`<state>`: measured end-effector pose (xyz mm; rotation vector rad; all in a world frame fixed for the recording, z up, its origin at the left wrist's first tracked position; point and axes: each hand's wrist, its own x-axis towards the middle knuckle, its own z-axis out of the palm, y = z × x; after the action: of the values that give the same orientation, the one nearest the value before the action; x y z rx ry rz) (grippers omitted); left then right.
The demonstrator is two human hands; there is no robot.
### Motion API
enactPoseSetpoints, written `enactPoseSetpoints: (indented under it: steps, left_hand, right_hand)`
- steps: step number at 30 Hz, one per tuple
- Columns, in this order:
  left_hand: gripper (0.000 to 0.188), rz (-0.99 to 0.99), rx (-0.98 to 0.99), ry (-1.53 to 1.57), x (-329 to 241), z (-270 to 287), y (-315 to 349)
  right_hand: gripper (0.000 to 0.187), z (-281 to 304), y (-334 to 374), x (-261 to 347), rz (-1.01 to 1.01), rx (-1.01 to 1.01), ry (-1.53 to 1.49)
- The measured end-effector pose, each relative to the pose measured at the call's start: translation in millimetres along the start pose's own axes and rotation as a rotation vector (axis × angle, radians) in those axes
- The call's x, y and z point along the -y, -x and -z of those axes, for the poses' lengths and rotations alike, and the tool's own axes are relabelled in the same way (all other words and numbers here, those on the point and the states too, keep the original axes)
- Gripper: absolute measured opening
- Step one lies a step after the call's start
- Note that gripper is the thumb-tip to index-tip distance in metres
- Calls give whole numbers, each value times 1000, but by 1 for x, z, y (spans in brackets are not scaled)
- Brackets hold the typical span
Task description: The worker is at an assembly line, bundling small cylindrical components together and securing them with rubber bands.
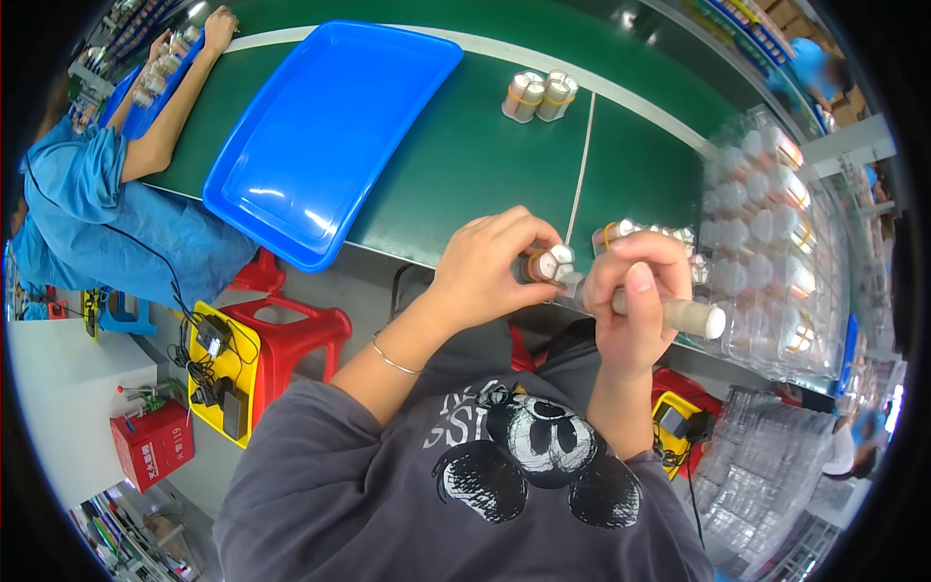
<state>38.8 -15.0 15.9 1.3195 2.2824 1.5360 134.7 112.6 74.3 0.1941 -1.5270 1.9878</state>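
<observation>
My left hand [490, 260] is closed around a small bundle of cylinders [550, 260] with white round ends, at the near edge of the green table. In my right hand [635, 306] is a thick beige rod-shaped tool [690, 316] with a whitish butt end. Its other end points left at the bundle and seems to touch or nearly touch it; my fingers partly hide it. Just beyond my right hand lie more cylinder bundles [615, 233], partly covered by it. Two banded bundles [540, 95] stand upright farther off on the table.
A blue tray [310, 136] overhangs the table edge on the left. Clear plastic trays [766, 242] holding cylinders are stacked at right. Beyond the blue tray sits a co-worker in blue [126, 213]. Red stools [291, 335] and yellow bins [228, 373] stand below.
</observation>
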Motion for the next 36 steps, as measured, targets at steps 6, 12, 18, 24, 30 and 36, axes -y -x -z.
enactPoseSetpoints:
  steps: [6,12,18,24,30,36]
  left_hand:
    - [41,-18,1,1,-2,1,-1]
    - [45,-147,143,47,6,8,-1]
    - [42,-58,-97,-254,0,-7,3]
    - [37,-111,-193,-286,5,-14,4]
    - [52,-33,-87,-304,4,-13,6]
    - [61,-60,220,-45,5,10,4]
  right_hand:
    - [14,-1,-4,-2,-160,124,2]
    - [18,7,-1,4,54,1,-111]
    - [18,2,0,2,29,11,-78]
    - [17,-3,3,-4,-16,27,-18]
    - [12,-10,2,-4,-104,99,65]
    - [16,6,1,-4,21,-37,-184]
